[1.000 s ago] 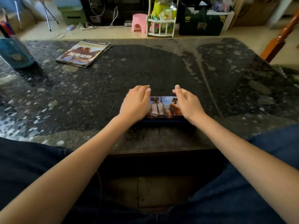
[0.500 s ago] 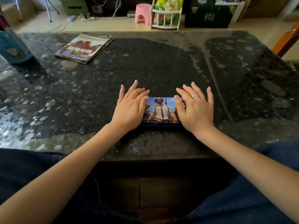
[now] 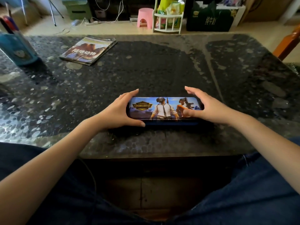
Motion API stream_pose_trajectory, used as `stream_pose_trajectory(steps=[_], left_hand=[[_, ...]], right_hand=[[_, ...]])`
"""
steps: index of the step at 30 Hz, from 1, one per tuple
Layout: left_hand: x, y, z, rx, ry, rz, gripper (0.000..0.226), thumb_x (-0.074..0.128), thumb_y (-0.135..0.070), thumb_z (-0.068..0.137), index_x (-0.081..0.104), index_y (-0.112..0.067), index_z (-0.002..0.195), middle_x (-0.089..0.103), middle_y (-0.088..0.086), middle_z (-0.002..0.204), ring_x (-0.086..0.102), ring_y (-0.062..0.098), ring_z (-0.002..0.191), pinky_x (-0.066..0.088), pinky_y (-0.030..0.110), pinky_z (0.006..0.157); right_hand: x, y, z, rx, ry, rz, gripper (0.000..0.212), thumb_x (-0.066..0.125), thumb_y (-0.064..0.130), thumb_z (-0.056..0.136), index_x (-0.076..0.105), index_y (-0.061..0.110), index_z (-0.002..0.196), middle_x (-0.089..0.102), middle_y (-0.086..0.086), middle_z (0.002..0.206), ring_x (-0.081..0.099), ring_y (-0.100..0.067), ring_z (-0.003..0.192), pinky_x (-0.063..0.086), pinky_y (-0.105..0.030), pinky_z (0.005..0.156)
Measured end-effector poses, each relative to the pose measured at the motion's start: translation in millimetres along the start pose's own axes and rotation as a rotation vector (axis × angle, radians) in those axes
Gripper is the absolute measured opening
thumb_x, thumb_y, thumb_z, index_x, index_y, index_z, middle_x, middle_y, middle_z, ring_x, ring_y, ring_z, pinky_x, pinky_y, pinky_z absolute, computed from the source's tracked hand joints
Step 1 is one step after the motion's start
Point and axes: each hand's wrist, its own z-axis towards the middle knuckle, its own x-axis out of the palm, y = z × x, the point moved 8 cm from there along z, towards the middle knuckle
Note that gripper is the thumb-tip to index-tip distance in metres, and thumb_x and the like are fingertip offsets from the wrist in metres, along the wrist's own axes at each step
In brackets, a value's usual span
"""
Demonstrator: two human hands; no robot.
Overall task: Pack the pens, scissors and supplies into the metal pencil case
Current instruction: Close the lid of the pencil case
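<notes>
The metal pencil case [image 3: 162, 108] lies shut and flat near the front edge of the dark stone table [image 3: 162, 70], its lid printed with game figures. My left hand [image 3: 116, 111] cups the case's left end, thumb against the front lower edge and fingers arched over the far side. Cupped around the right end is my right hand [image 3: 209, 106], with its thumb on the lid near the front and its fingers curved above the back edge. No loose pens, scissors or supplies show on the table near the case.
A picture book [image 3: 88, 50] lies at the table's far left. A blue pen holder [image 3: 17, 47] with pens in it stands at the left edge. A wooden chair [image 3: 287, 44] is beyond the right corner. A pink stool [image 3: 145, 17] stands on the floor behind.
Both hands lay flat on top of the lid before. They have slid outward to the two ends of the case and now cup them, uncovering the whole lid.
</notes>
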Motion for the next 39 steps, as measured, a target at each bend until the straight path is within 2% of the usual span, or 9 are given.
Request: stream_pose_trajectory(steps=[7,13,21,26,29,31,33,36,39], left_hand=[[0.6,1.4,1.5,-0.005,-0.021,0.040,0.106,0.082,-0.048,0.056,0.025,-0.028,0.143,0.034,-0.010,0.134,0.036,0.004,0.117,0.031,0.021,0.098],[4.5,4.8,10.7,0.011,0.005,0.023,0.096,0.086,-0.050,0.049,0.032,-0.035,0.127,0.043,-0.008,0.123,0.046,0.006,0.108,0.037,0.019,0.085],[-2.6,-3.2,8.0,0.041,-0.093,0.027,0.097,0.090,-0.037,0.047,0.037,-0.026,0.127,0.040,-0.010,0.119,0.044,0.005,0.106,0.034,0.017,0.086],[-7.2,-1.7,-0.9,0.045,-0.213,0.000,0.094,0.091,-0.034,0.046,0.041,-0.023,0.125,0.044,-0.011,0.117,0.045,0.004,0.105,0.035,0.017,0.085],[-7.7,2.2,-0.5,0.026,-0.256,-0.007,0.096,0.090,-0.038,0.045,0.041,-0.024,0.126,0.046,-0.011,0.118,0.045,0.003,0.104,0.035,0.018,0.085],[-7.9,0.8,-0.2,0.016,-0.278,-0.024,0.097,0.090,-0.040,0.043,0.041,-0.025,0.126,0.047,-0.010,0.118,0.046,0.004,0.104,0.036,0.018,0.086],[-9.0,-2.0,-0.2,-0.004,-0.294,-0.076,0.097,0.091,-0.039,0.042,0.043,-0.026,0.125,0.048,-0.009,0.118,0.049,0.005,0.105,0.040,0.020,0.088],[-13.2,-7.8,-1.9,-0.035,-0.315,-0.157,0.099,0.089,-0.044,0.038,0.044,-0.026,0.124,0.049,-0.009,0.118,0.053,0.009,0.107,0.045,0.025,0.091],[-14.0,-16.8,-4.8,-0.068,-0.353,-0.229,0.102,0.089,-0.045,0.035,0.042,-0.025,0.123,0.047,-0.008,0.118,0.052,0.008,0.107,0.046,0.026,0.092]], right_hand=[[-2.6,-6.9,-4.3,0.072,0.114,-0.141,0.102,0.079,0.047,0.066,0.021,0.031,0.149,0.031,0.005,0.152,0.037,-0.015,0.133,0.030,-0.023,0.098],[-0.2,1.5,-5.8,0.050,0.161,-0.216,0.098,0.077,0.046,0.070,0.022,0.025,0.148,0.024,0.003,0.152,0.035,-0.015,0.133,0.031,-0.027,0.105],[3.9,0.9,-8.5,0.015,0.153,-0.163,0.097,0.074,0.044,0.073,0.016,0.026,0.149,0.017,0.004,0.153,0.031,-0.012,0.134,0.030,-0.025,0.107],[6.1,-12.8,-3.2,0.138,0.044,0.069,0.103,0.081,0.035,0.068,0.016,0.027,0.149,0.031,0.000,0.151,0.041,-0.016,0.131,0.036,-0.031,0.108],[3.8,-18.7,1.8,0.263,-0.064,0.334,0.108,0.084,0.044,0.057,0.027,0.019,0.146,0.045,0.000,0.142,0.049,-0.015,0.124,0.041,-0.032,0.104],[6.2,-20.8,6.8,0.348,-0.146,0.605,0.083,0.078,0.054,0.060,0.052,0.012,0.127,0.060,-0.004,0.125,0.062,-0.016,0.105,0.051,-0.031,0.091],[10.0,-27.8,12.7,0.509,-0.259,0.674,0.055,0.058,0.063,0.081,0.064,0.013,0.104,0.070,-0.005,0.105,0.067,-0.017,0.090,0.053,-0.030,0.081],[7.2,-39.4,14.9,0.725,-0.454,0.658,0.078,0.026,0.074,0.082,0.057,0.013,0.120,0.067,-0.008,0.110,0.064,-0.024,0.096,0.051,-0.042,0.089],[-2.4,-35.6,14.7,0.802,-0.512,0.564,0.089,0.012,0.075,0.084,0.054,0.010,0.126,0.061,-0.012,0.121,0.059,-0.029,0.106,0.049,-0.045,0.093]])
